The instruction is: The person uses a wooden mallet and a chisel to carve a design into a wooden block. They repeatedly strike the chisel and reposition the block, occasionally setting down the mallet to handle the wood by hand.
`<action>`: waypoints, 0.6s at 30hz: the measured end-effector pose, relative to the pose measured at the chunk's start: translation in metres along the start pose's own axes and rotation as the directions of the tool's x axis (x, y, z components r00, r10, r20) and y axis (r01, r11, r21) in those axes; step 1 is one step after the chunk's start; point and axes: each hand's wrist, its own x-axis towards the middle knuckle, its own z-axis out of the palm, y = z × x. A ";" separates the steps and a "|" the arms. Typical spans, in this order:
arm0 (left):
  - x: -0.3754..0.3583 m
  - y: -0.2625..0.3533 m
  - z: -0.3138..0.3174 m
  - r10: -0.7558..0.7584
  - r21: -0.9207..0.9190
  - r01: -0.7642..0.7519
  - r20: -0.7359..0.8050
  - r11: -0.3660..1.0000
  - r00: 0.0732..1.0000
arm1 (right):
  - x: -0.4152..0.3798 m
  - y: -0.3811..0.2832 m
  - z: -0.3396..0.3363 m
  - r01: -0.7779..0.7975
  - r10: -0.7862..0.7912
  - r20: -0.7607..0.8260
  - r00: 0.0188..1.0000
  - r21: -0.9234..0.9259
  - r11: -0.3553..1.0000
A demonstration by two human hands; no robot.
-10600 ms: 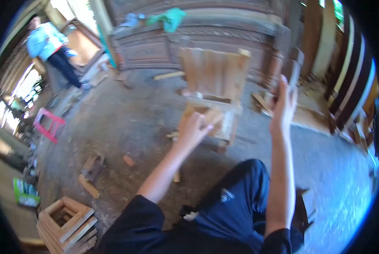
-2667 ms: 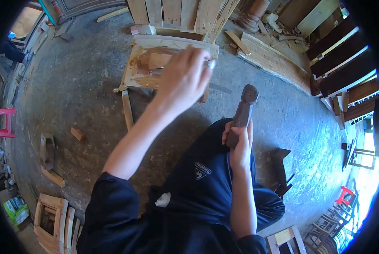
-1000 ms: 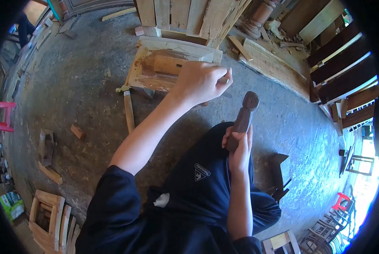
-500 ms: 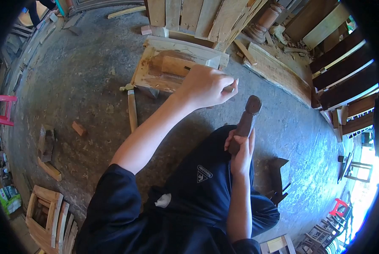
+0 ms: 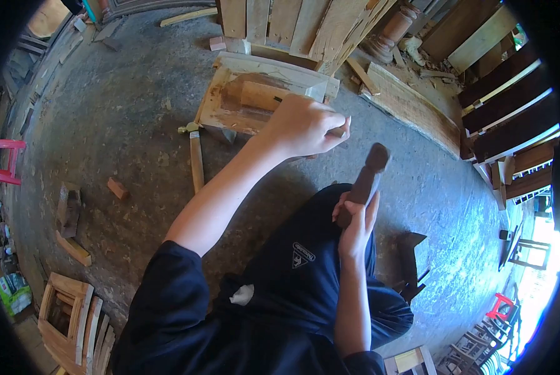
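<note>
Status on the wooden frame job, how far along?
Done: the wooden frame lies assembled on the floor with a recess cut in it. In hand: left hand grips a thin tool at the frame's edge; right hand holds a dark mallet raised, not touching. Left: how much cutting remains cannot be judged.

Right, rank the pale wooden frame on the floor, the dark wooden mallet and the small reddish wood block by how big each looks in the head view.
1. Pale wooden frame, clearly largest.
2. Dark wooden mallet in the right hand; nearer the camera, so its look is inflated.
3. Small reddish wood block.
</note>
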 end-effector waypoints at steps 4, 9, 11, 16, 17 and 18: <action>-0.002 -0.002 0.001 0.038 -0.009 -0.038 -0.027 0.999 0.999 | -0.029 0.007 0.030 0.152 -0.156 -0.084 0.984 -0.051 0.987; -0.003 0.000 -0.004 0.025 0.027 -0.026 0.015 0.999 1.000 | -0.039 -0.009 0.060 0.393 -0.385 -0.143 0.912 0.035 0.919; -0.001 0.000 -0.007 0.015 0.041 -0.016 0.024 0.999 1.000 | -0.036 -0.016 0.079 0.481 -0.444 -0.299 0.845 0.061 0.875; -0.002 -0.001 -0.001 -0.015 -0.048 0.011 -0.067 0.999 0.998 | -0.041 -0.011 0.074 0.000 0.002 0.052 0.999 -0.037 0.999; -0.002 0.002 -0.005 -0.076 -0.111 0.079 0.031 0.991 0.997 | -0.046 -0.015 0.076 -0.047 0.047 0.006 0.999 -0.010 0.999; -0.004 -0.003 0.003 -0.006 -0.023 0.005 -0.039 1.000 0.999 | -0.046 -0.004 0.076 0.053 -0.051 -0.040 0.998 0.037 0.998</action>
